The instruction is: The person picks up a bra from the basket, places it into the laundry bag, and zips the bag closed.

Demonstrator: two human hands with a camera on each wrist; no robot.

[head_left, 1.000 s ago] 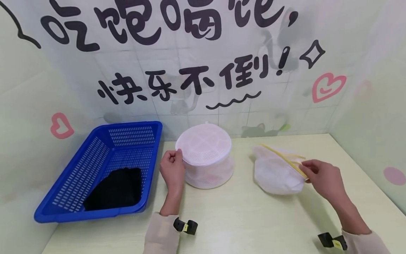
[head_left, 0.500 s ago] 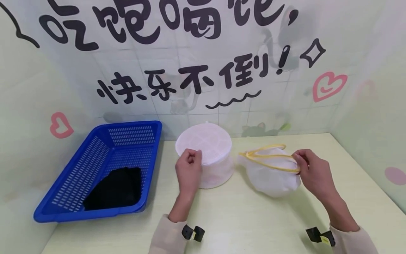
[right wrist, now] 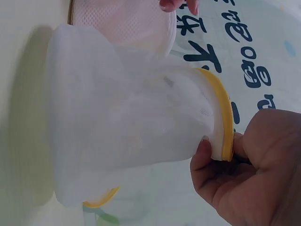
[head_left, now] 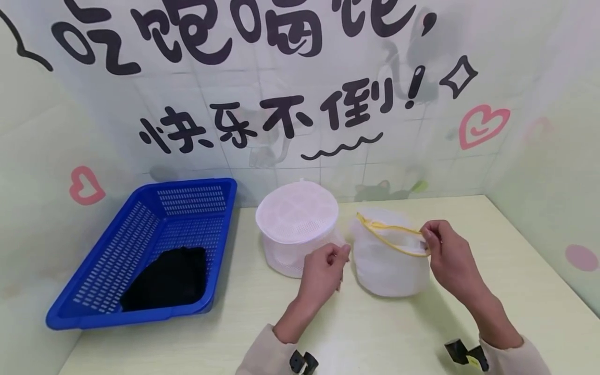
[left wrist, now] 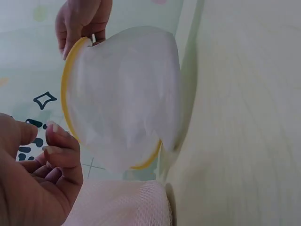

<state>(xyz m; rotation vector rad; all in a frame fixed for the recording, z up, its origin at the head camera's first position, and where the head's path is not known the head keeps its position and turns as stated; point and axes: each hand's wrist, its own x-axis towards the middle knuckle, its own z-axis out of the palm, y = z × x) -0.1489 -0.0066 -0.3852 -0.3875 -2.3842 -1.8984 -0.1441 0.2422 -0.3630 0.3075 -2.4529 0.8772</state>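
A white mesh laundry bag point(head_left: 391, 273) with a yellow zipper edge stands right of centre on the table, its mouth partly gaping. My right hand point(head_left: 450, 255) pinches the yellow rim at the right side; thumb and fingers grip it in the right wrist view point(right wrist: 244, 165). Between that bag and a round, pinkish-white mesh bag point(head_left: 297, 213) is my left hand point(head_left: 323, 273), in front of the round one's right side. In the left wrist view its fingers point(left wrist: 63, 153) are loosely bent, thumb apart from them, with nothing held.
On the left, a blue plastic basket point(head_left: 220, 250) holds a dark folded cloth point(head_left: 169, 278). Behind the pale table point(head_left: 375, 338) rises a wall sheet point(head_left: 290, 151) with black lettering. Black wrist cameras sit at both sleeves.
My left hand has left the round bag's rim and moved right, towards the yellow-edged bag. My right hand has drawn that bag's rim left, and the bag stands more upright.
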